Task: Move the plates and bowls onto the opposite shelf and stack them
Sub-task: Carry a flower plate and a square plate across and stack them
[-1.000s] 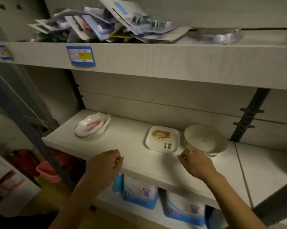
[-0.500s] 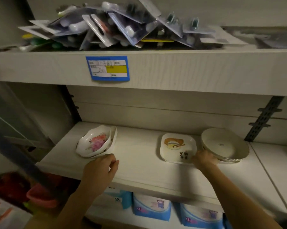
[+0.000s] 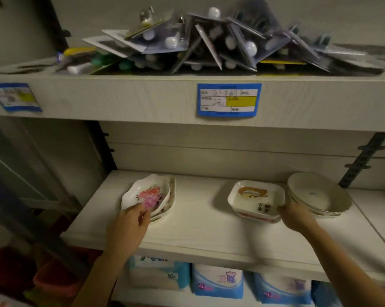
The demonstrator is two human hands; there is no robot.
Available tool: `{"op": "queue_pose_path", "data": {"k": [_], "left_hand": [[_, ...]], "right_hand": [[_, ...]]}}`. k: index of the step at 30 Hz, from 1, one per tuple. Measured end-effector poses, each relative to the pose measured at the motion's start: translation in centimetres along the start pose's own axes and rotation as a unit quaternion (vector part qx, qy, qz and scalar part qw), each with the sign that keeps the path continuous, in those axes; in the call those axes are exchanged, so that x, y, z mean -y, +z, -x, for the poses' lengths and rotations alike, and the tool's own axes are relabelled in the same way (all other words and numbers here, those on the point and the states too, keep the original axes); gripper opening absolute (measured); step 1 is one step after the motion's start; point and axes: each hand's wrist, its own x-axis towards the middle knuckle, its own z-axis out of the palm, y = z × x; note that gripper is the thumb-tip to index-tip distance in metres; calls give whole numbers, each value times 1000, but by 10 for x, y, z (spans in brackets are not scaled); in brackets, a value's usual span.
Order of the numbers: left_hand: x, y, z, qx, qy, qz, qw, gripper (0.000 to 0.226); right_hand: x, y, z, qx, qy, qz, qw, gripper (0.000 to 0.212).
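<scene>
A pale shelf (image 3: pixel 198 231) in a dim room held three stacks, below a tier piled with blurred packets (image 3: pixel 209 47). The left hand (image 3: pixel 129 227) pinched the near rim of the flowered dishes (image 3: pixel 149 191), at left. The right hand (image 3: pixel 297 218) touched the square plates (image 3: pixel 253 196) at their right corner, beside the round bowls (image 3: pixel 315 193); its grip was unclear.

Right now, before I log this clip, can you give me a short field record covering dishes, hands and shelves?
Left hand: on near rim of flowered dishes; grip unclear
Right hand: at near right corner of square dishes; grip unclear
Round bowls: stacked, right of the square dishes
Middle shelf: holds all three stacks
Upper shelf: heap of blister packs
Task state: no stack carried away yet
</scene>
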Motion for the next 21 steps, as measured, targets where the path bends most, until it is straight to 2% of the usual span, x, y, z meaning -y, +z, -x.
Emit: {"op": "queue_pose_path", "data": {"k": [3,5,8,12,16,21], "left_hand": [[24,2,-18,13,-96,-31,995,29],[38,6,-32,54,-166,-48,984,40],[52,15,-46,134,-227,-36,964,51],[68,25,-57,192,-243,24,950,41],[70,23,-62,194,-260,92,942,26],[77,21,-63,178,-287,245,909,27]], "right_hand": [[6,0,21,-32,-11,-12,999,30],[8,3,33,-43,-5,-2,999,41],[12,6,53,-52,12,-17,998,42],[16,10,75,-60,25,-29,997,41],[19,16,88,-66,43,-45,996,41],[29,21,101,-75,57,-48,994,43]]}}
